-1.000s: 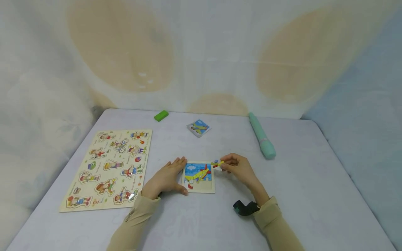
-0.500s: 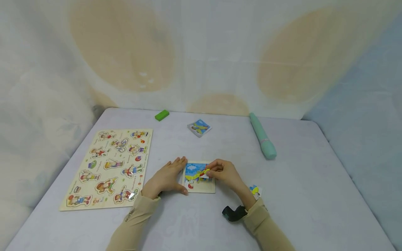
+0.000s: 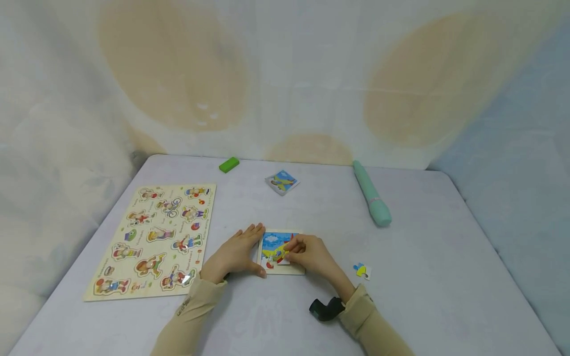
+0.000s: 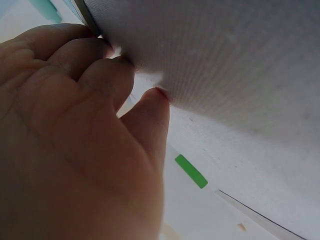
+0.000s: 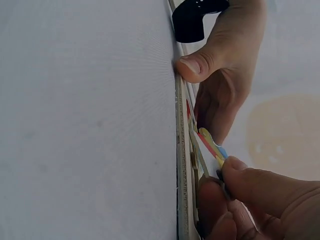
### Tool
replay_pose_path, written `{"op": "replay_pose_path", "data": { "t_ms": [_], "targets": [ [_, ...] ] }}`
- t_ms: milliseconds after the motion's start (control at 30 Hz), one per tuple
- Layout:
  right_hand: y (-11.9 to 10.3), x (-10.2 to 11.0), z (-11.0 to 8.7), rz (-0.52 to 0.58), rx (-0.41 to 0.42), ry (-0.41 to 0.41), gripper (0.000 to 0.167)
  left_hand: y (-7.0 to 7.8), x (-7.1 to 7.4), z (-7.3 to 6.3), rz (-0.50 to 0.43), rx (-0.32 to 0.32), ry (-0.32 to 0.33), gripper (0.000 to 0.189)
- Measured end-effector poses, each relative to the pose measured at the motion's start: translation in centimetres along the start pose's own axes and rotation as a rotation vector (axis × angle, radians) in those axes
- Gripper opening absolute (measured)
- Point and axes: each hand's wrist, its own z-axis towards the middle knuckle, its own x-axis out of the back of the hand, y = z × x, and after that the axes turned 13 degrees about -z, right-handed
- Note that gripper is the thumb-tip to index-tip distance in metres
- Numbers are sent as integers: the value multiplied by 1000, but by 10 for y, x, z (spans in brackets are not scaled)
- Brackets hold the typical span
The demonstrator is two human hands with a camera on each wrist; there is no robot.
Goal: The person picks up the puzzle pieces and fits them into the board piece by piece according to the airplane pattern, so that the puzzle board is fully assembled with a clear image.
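Note:
A small wooden jigsaw tray with a yellow airplane on blue sky lies mid-table. My left hand rests along its left side, fingers spread at the upper left corner and thumb at the lower left. In the right wrist view, the left thumb touches the tray's edge. My right hand pinches a jigsaw piece between thumb and fingers, tilted close over the tray's lower right part. That hand hides the tray's right side in the head view. Another jigsaw piece, yellow and blue, lies right of my right wrist.
A large wooden puzzle board with cartoon figures covers the left of the table. Toward the back lie a green block, an airplane picture card and a mint-green tapered stick. A black device is at my right wrist.
My right hand has carried the jigsaw piece left and down, from beside the tray to over its lower right. The loose piece by the right wrist has come into view. The left hand stays put.

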Motion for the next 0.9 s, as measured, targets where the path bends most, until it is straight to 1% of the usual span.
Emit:
{"op": "replay_pose_path", "data": {
  "t_ms": [200,367,467,600,667,800,900],
  "targets": [
    [-1,-2,-1,-2,27,-13,8,0,0,0,-2,2,1,114],
    [-2,-7,-2,-32,48,-12,9,1,0,0,-4,-3,5,114],
    [-3,-10,-3,-85,52,14,9,1,0,0,-6,-5,8,114],
    [-4,-13,-3,-196,56,57,9,1,0,-1,3,-10,5,114],
    [-4,-15,-3,-232,63,78,10,1,1,-1,9,-15,5,114],
    [-3,-16,-3,-229,70,100,17,1,1,-1,11,-25,10,114],
    [1,-13,-2,-177,69,78,19,1,0,-1,8,-28,7,114]
  ]
}}
